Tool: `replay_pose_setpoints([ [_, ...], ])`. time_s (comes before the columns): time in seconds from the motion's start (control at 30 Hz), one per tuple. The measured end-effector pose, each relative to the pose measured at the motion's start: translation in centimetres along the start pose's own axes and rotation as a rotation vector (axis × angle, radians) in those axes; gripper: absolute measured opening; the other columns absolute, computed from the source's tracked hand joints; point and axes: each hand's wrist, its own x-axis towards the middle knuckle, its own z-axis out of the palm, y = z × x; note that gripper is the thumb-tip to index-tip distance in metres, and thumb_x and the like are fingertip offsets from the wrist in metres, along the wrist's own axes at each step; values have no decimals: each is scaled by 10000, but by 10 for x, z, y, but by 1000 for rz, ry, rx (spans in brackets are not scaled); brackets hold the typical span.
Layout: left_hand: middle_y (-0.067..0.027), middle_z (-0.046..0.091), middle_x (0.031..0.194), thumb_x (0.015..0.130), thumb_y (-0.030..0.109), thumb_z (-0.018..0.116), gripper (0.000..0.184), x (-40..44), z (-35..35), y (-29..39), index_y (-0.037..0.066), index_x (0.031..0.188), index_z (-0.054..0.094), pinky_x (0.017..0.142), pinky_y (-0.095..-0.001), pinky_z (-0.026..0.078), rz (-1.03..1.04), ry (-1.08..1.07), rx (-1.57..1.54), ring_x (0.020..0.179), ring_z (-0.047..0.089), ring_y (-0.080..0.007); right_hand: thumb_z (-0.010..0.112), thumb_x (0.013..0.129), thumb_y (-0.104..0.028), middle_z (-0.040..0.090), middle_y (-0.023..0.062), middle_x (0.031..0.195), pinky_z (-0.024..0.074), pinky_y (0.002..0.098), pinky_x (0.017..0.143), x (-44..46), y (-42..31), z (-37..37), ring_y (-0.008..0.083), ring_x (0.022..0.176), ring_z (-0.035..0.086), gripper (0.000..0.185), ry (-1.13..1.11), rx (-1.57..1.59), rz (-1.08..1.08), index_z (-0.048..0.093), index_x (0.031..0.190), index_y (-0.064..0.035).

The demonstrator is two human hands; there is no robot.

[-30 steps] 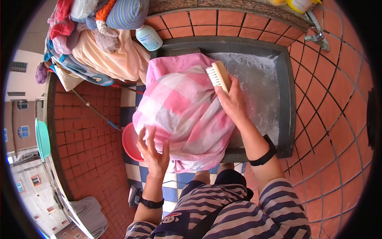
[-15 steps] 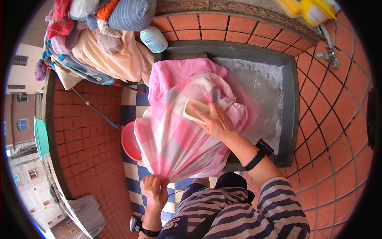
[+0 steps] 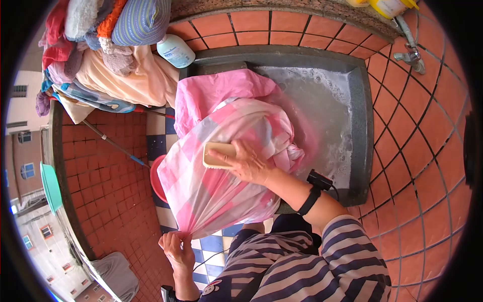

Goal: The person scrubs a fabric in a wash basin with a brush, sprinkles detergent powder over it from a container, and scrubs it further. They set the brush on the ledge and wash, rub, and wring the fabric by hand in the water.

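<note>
A wet pink-and-white checked cloth (image 3: pixel 211 186) drapes over the near left part of a dark stone sink (image 3: pixel 363 126) and hangs past its edge. My right hand (image 3: pixel 247 163) is closed on a cream scrubbing brush (image 3: pixel 217 153), bristles down against the cloth. Down at the lower left, my left hand (image 3: pixel 177 249) pinches a gathered edge of the cloth and pulls it taut. Cloudy, sudsy water (image 3: pixel 322 116) fills the sink's right part, with some pink fabric under the surface.
A pump bottle (image 3: pixel 176 51) stands at the sink's far left corner, beside a heap of laundry (image 3: pixel 126 75). Partly behind the cloth is a red basin (image 3: pixel 158 178) on the checked floor. A tap (image 3: pixel 412 58) juts from the right wall.
My right hand has slid the brush left and slightly down across the cloth. My left hand has moved left and down, still gripping the edge. The whole view has shifted a little.
</note>
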Motion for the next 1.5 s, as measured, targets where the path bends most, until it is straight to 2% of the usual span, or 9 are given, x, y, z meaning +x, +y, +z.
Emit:
replay_pose_setpoints([
  [0.33,-125,556,936,762,94,677,208,-13,40,-26,41,951,607,778,-382,418,-213,54,-188,842,540,-264,569,874,-332,503,249,1105,393,484,907,-186,154,-65,396,1048,505,760,-51,-649,1188,141,1489,-203],
  [0.5,-174,381,1365,885,346,626,671,-45,102,-62,101,1409,286,912,-398,406,-638,120,-696,1167,456,-339,595,857,-326,508,201,1207,405,519,911,-230,135,-32,355,1099,511,716,-188,-311,1620,240,1448,-131],
  [0.53,-137,287,1456,879,467,601,789,-43,101,-61,177,1463,158,962,-461,360,-896,-46,-907,1270,351,-372,598,861,-328,528,167,1201,429,514,880,-234,143,-22,331,1070,535,637,-2,323,1697,323,1395,-116],
  [0.57,-137,287,1456,879,467,601,789,-43,104,-67,177,1463,158,962,-461,360,-893,-37,-916,1270,351,-372,601,864,-330,549,133,1195,454,509,849,-240,151,-16,306,1040,559,565,183,962,1657,406,1343,-102],
  [0.67,-106,351,1412,835,604,568,816,-51,135,-84,181,1435,211,935,-522,336,-1067,-326,-1334,1248,380,-343,605,871,-349,594,91,1105,486,492,772,-195,101,-51,274,950,596,466,564,1222,1540,501,1238,-83],
  [0.87,-80,626,1038,847,418,654,548,-42,156,-96,4,1184,529,741,-350,477,-798,-152,-1389,863,618,-189,577,898,-303,621,106,1005,487,379,752,-163,21,-124,224,862,609,411,489,1770,871,522,1200,-30],
  [0.97,-134,639,981,854,187,656,375,-29,114,-65,-52,1120,542,701,-322,535,-975,-92,-1631,863,650,-215,567,899,-283,625,106,1013,490,373,739,-178,37,-91,225,851,611,404,317,654,1235,523,1211,-31],
  [1.3,-199,629,977,859,47,581,279,92,-21,63,-114,1084,541,810,-433,539,-569,-377,-2005,895,646,-304,615,801,-152,622,63,958,490,342,697,-187,-36,-67,200,820,608,373,661,1312,1280,557,1152,-39],
  [1.5,-219,532,1269,899,126,584,466,145,-67,108,-35,1307,428,981,-373,423,197,-563,-1855,1154,549,-275,607,772,-123,615,78,1001,492,347,779,-207,-50,-77,214,898,603,403,754,1454,1134,548,1157,-21],
])
